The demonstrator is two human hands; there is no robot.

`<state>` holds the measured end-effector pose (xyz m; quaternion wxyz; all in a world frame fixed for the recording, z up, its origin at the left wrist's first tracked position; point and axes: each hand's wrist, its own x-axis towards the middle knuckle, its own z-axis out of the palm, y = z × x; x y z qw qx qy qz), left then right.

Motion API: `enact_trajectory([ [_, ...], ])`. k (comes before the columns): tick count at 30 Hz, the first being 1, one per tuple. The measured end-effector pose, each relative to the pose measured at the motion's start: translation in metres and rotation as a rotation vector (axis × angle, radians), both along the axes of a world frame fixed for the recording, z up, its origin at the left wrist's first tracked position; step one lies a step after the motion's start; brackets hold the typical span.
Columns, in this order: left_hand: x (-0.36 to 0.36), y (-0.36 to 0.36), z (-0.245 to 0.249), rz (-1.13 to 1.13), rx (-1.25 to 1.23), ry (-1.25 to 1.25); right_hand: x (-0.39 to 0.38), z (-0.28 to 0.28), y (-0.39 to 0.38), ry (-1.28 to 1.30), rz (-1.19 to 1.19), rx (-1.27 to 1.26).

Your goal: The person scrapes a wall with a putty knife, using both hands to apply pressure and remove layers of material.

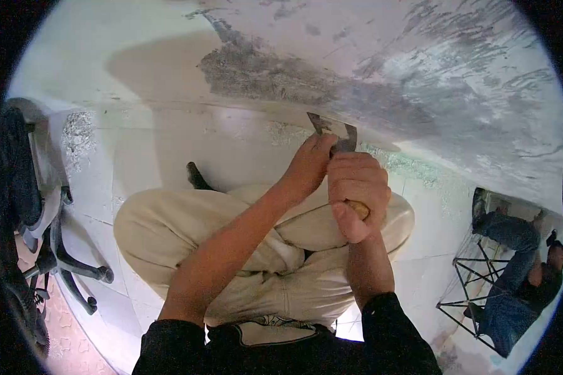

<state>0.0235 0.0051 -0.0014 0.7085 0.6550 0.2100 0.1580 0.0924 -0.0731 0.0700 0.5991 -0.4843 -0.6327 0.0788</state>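
My right hand is wrapped round the wooden handle of a putty knife, and the handle's rounded end shows by the thumb. The knife's broad metal blade points away from me, its front edge close to the foot of the wall. My left hand holds the blade near its base, thumb and fingers closed on it. Grey patches and scraped streaks mark the white wall in front of the blade. Whitish crumbs lie on the floor along the wall, right of the hands.
My crossed legs are on the tiled floor. A black wheeled chair stands at the left, near a pile of white flakes. At the right, another person in jeans sits by a black metal frame.
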Motion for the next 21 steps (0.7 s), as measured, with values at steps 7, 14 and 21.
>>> enact_trajectory([
  [7,0.003,0.01,0.004,-0.061,-0.299,0.138,0.006,-0.012,0.002,0.103,-0.013,-0.019],
  [14,-0.003,-0.002,-0.008,-0.056,0.281,-0.112,-0.009,0.01,-0.009,-0.014,-0.098,0.048],
  [21,-0.001,0.008,0.043,-0.099,-0.201,0.065,-0.011,0.019,-0.009,-0.023,-0.052,0.092],
])
